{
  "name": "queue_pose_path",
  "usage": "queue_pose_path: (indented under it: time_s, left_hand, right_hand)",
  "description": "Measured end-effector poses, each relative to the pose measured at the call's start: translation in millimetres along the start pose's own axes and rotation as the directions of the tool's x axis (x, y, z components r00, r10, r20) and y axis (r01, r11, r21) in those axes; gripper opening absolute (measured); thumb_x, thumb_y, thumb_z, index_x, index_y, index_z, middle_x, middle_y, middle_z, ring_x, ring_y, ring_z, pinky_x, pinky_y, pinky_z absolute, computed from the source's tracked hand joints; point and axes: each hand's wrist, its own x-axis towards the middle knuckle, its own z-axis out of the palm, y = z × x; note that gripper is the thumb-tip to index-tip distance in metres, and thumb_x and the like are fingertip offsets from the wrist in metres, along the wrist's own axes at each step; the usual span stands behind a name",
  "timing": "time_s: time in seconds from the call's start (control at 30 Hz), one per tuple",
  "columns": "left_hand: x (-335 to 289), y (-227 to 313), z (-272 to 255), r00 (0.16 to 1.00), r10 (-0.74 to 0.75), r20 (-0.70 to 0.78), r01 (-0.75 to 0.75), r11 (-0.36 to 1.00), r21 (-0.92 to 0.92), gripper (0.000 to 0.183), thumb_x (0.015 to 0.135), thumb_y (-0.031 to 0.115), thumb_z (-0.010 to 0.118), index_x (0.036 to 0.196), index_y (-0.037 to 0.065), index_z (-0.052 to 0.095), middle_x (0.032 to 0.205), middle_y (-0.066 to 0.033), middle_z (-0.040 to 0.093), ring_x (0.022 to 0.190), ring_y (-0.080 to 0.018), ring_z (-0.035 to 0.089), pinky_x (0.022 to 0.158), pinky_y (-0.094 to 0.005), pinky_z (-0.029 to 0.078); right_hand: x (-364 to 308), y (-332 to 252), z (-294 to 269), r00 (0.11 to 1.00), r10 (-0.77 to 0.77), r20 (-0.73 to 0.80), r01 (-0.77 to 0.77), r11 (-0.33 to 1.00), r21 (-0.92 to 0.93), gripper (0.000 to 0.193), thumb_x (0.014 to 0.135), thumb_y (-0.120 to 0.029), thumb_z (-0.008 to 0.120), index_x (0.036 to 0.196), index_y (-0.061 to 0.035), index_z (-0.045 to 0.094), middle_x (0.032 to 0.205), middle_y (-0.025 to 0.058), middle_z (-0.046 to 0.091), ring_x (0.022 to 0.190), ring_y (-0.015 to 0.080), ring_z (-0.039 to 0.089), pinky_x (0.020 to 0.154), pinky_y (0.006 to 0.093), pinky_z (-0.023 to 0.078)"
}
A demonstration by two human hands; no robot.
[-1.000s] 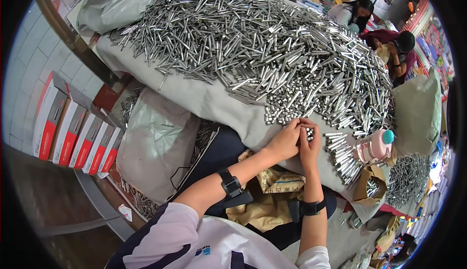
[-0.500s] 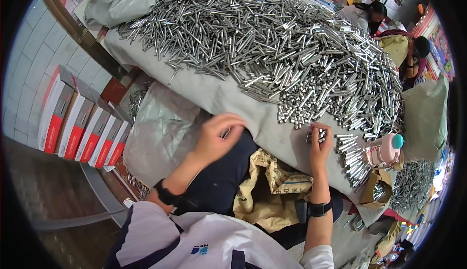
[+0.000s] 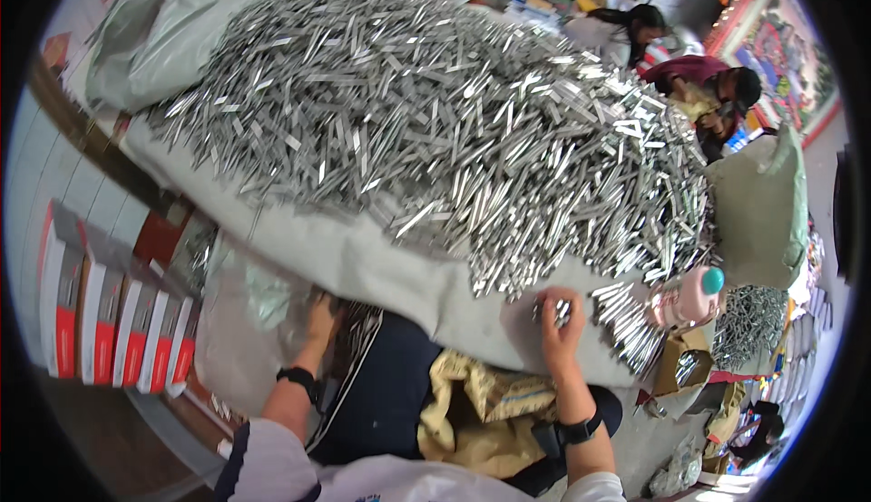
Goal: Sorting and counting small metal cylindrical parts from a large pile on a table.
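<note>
A broad heap of shiny metal rods (image 3: 408, 112) covers the grey cloth-covered table (image 3: 363, 262) before me. At the table's near edge my right hand (image 3: 562, 334) is closed around a small bunch of short metal rods (image 3: 561, 310), their ends showing. Just right of it lies a flatter row of metal rods (image 3: 626, 325). My left hand (image 3: 321, 321) is low on the left, below the table edge, beside a translucent plastic bag (image 3: 240, 321) and some dark, loose rods. Blur and the angle hide its fingers, so what it touches is unclear.
A pink bottle (image 3: 676, 301) with a teal cap and an open cardboard box (image 3: 676, 364) stand at the right. A tan printed sack (image 3: 490, 402) lies between my legs. White-and-red boxes (image 3: 104, 330) line the left. Other people (image 3: 717, 94) are beyond the table.
My left hand has moved from above my lap down and left beside the plastic bag. My right hand keeps its bunch of rods near the table edge. The whole view has shifted.
</note>
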Motion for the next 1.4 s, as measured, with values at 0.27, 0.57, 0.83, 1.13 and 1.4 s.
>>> queue_pose_path:
  time_s: [0.27,0.57,0.83,1.13,1.4]
  left_hand:
    - [46.4,-10.9,53.9,0.984,-0.041,0.172,0.056,0.995,-0.079,0.038,0.083,0.017,0.064,0.116,-0.001,0.057,0.110,-0.0198,0.062,0.097,-0.0335,0.061,0.089,-0.0401,0.049]
    - [54.5,9.1,40.0,0.971,-0.070,0.228,0.086,0.994,-0.063,0.037,0.084,0.018,0.063,0.115,-0.001,0.058,0.106,-0.0185,0.063,0.094,-0.0319,0.061,0.086,-0.0392,0.049]
    - [64.6,35.6,30.9,0.966,-0.047,0.256,0.068,0.995,-0.075,0.036,0.085,0.020,0.062,0.114,-0.001,0.058,0.103,-0.0174,0.063,0.091,-0.0304,0.061,0.084,-0.0384,0.049]
    - [128.8,101.3,49.0,0.951,0.075,0.299,-0.032,0.989,-0.145,0.035,0.086,0.021,0.061,0.113,0.000,0.059,0.100,-0.0162,0.064,0.088,-0.0287,0.061,0.081,-0.0375,0.049]
    - [191.1,151.5,85.5,0.928,0.130,0.348,-0.079,0.984,-0.157,0.034,0.087,0.022,0.061,0.112,0.000,0.060,0.097,-0.0151,0.064,0.086,-0.0272,0.062,0.079,-0.0367,0.049]
  right_hand:
    - [-14.1,4.8,2.4,0.999,-0.021,0.026,0.021,1.000,0.015,0.012,0.083,0.001,0.059,0.093,-0.0023,0.052,0.091,0.0146,0.064,0.082,0.0244,0.063,0.075,0.0333,0.049]
    - [-9.6,4.4,0.2,0.999,-0.003,0.047,0.001,0.999,0.048,0.009,0.087,0.001,0.053,0.095,-0.0008,0.049,0.093,0.0165,0.061,0.086,0.0227,0.061,0.078,0.0333,0.049]
    - [-6.0,8.7,2.8,1.000,-0.006,0.012,0.005,0.997,0.076,0.015,0.080,0.003,0.063,0.091,-0.0024,0.055,0.090,0.0132,0.064,0.082,0.0246,0.063,0.074,0.0334,0.050]
    - [-15.2,16.3,2.0,0.997,0.018,0.080,-0.022,0.998,0.056,0.015,0.083,0.000,0.063,0.096,-0.0034,0.056,0.095,0.0132,0.065,0.086,0.0242,0.064,0.076,0.0339,0.050]
    - [-7.7,-6.7,2.4,0.997,-0.016,0.070,0.020,0.998,-0.059,0.015,0.087,-0.005,0.062,0.100,-0.0063,0.055,0.093,0.0115,0.058,0.085,0.0273,0.057,0.077,0.0379,0.046]
